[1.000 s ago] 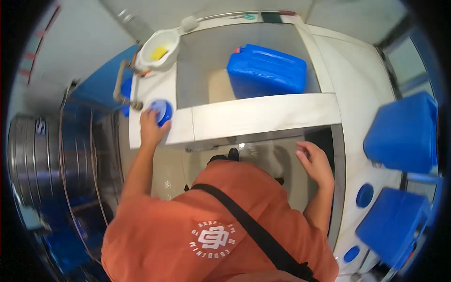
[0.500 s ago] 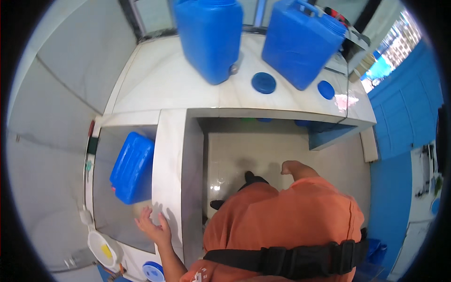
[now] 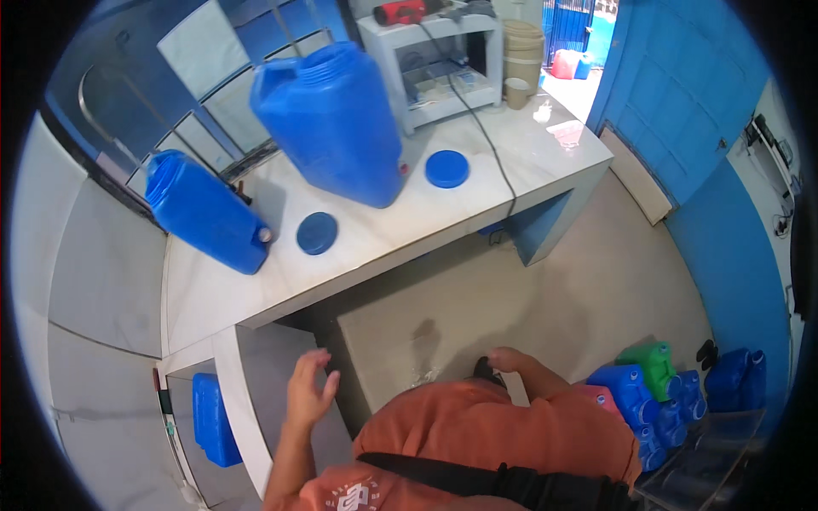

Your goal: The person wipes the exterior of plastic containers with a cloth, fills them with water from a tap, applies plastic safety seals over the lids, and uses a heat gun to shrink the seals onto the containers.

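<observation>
My left hand (image 3: 311, 387) is raised beside the low partition wall, fingers apart and nothing in it. Over the tiled floor, my right hand (image 3: 504, 359) hangs in front of my body. Its fingers point down and mostly hide under the hand, and no object shows there. On the white counter (image 3: 392, 213) ahead stand a large blue jerrycan (image 3: 332, 128) with a spout low on its side and a narrower blue jerrycan (image 3: 209, 213) to its left. Two round blue lids, one darker (image 3: 317, 233) and one brighter (image 3: 447, 169), lie flat near them. Neither hand touches these things.
Another blue jerrycan (image 3: 213, 419) lies in the basin at left. At lower right, several blue, green and red jerrycans (image 3: 626, 387) crowd the floor. A white shelf (image 3: 439, 72) with a trailing black cable (image 3: 477, 119) stands on the counter. Beyond is a blue door (image 3: 673, 111).
My view has turned right, bringing the doorway and floor jerrycans into sight. The basin and counter jerrycans have shifted left in view. My left hand has come away from over the basin's edge.
</observation>
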`<state>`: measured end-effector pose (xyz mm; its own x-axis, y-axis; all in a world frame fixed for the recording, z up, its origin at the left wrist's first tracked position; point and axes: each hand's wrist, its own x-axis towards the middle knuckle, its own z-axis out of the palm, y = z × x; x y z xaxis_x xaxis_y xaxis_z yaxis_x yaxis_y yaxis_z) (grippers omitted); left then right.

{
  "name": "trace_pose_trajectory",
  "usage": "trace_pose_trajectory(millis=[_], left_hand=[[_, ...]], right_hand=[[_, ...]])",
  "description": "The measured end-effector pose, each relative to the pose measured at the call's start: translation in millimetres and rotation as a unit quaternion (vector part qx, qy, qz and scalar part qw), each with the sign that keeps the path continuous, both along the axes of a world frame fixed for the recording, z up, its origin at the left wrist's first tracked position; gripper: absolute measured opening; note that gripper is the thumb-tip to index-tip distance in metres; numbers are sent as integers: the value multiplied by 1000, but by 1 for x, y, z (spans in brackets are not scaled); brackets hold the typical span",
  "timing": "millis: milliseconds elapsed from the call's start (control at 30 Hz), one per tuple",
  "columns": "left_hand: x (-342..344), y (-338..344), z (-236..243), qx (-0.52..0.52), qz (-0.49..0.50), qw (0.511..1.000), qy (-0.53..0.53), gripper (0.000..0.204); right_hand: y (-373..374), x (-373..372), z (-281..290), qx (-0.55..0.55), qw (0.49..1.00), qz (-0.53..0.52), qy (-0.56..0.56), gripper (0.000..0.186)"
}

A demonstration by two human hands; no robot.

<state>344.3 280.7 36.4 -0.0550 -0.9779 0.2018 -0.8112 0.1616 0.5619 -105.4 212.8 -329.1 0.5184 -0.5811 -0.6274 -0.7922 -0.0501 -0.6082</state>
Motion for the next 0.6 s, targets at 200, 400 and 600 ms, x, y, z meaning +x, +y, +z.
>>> trace_pose_trajectory(millis=[200, 400, 600], left_hand=[[-140, -174, 105, -82, -238, 961, -111, 37], [-263, -378, 175, -223, -293, 919, -142, 36], [-349, -598, 213, -276, -155, 930, -189, 41]], right_hand=[[66, -226, -69, 87, 914, -298, 262, 36], [53, -322, -48, 91, 893, -375, 230, 32], [24, -300, 8, -140, 854, -486, 125, 36]])
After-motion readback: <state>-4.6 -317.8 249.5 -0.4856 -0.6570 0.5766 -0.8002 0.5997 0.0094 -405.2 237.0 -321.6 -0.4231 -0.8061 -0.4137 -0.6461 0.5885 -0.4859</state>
